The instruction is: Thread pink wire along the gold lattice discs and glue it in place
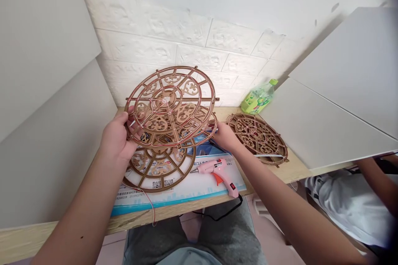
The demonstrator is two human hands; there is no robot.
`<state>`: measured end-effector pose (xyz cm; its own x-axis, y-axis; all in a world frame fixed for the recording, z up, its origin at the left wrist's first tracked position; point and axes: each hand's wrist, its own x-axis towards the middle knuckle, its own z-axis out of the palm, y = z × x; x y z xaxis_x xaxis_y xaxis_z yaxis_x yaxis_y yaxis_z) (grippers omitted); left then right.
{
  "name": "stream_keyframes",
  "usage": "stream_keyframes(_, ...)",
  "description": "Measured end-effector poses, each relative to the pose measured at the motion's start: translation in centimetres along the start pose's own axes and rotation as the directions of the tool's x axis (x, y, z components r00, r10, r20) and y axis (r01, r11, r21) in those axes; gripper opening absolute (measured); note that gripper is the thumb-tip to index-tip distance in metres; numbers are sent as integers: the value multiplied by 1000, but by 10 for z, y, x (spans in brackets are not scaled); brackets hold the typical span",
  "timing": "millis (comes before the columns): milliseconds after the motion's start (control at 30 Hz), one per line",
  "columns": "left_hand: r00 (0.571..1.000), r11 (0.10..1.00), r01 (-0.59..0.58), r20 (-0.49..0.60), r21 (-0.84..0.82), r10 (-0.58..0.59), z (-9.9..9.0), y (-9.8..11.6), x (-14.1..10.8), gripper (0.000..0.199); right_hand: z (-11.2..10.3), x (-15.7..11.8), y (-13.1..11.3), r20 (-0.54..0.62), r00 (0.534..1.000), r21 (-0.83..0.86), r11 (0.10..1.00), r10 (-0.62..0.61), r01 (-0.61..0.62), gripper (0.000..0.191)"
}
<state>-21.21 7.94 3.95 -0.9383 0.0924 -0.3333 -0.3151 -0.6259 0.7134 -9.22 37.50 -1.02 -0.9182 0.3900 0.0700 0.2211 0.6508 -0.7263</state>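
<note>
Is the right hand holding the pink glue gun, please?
No, the pink glue gun lies on the printed sheet, apart from the right hand.

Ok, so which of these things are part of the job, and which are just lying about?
Likely part of the job: wire-wrapped wooden wheel frame, held by left hand and right hand; wooden disc; second wooden disc; pink glue gun.

Just lying about: green plastic bottle; printed sheet.

A pink glue gun with an orange stand lies on a printed paper sheet on the wooden worktop. A green bottle leans by the white brick wall.
</note>
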Motion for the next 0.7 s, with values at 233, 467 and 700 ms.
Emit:
stream_keyframes(233,1000,1000,5,-4,-4,-5,0,-3,-1,30,-6,18,-4,149,988,-289,957,40,4,14)
stream_keyframes(467,1000,999,4,-15,53,-3,-2,-5,2,29,-67,16,-15,29,987,-309,940,159,-143,13)
stream_keyframes(700,999,988,-48,-16,149,51,-1,-12,3,28,-113,-36,-38,-369,909,-132,956,196,-260,27)
